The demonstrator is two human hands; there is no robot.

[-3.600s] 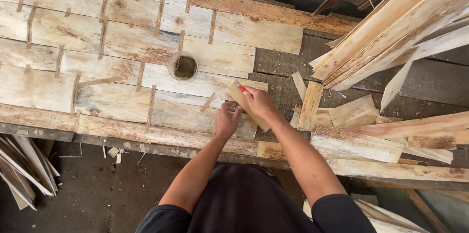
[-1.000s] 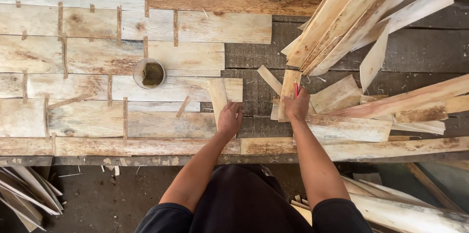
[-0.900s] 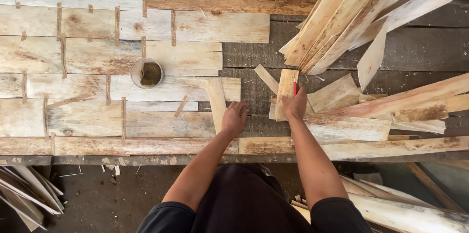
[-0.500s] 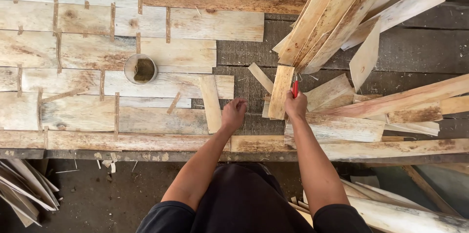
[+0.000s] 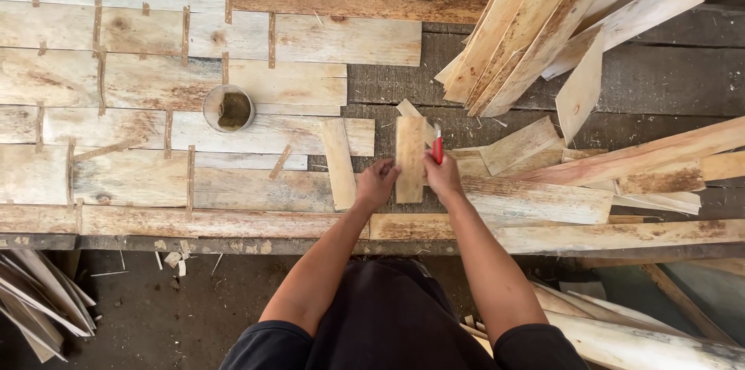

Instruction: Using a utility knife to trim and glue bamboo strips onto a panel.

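Note:
My left hand (image 5: 378,181) and my right hand (image 5: 442,176) both grip the near end of a short pale wooden slat (image 5: 410,154) that lies lengthwise on the workbench. A red-handled tool (image 5: 438,145) sticks up from my right hand alongside the slat. Just left of the held slat, another short slat (image 5: 338,162) lies flat on the joined pale boards (image 5: 116,106). A small round tin (image 5: 228,108) with brownish contents stands on those boards, to the left of my hands.
A slanting pile of long planks (image 5: 543,21) fills the upper right. More loose offcuts (image 5: 590,176) lie to the right of my hands. Thin wood strips (image 5: 39,300) lean on the floor at lower left, below the bench edge (image 5: 233,244).
My right hand has brought a slat from the right-hand pile towards the middle. My left hand let go of the earlier slat and now grips the new one too.

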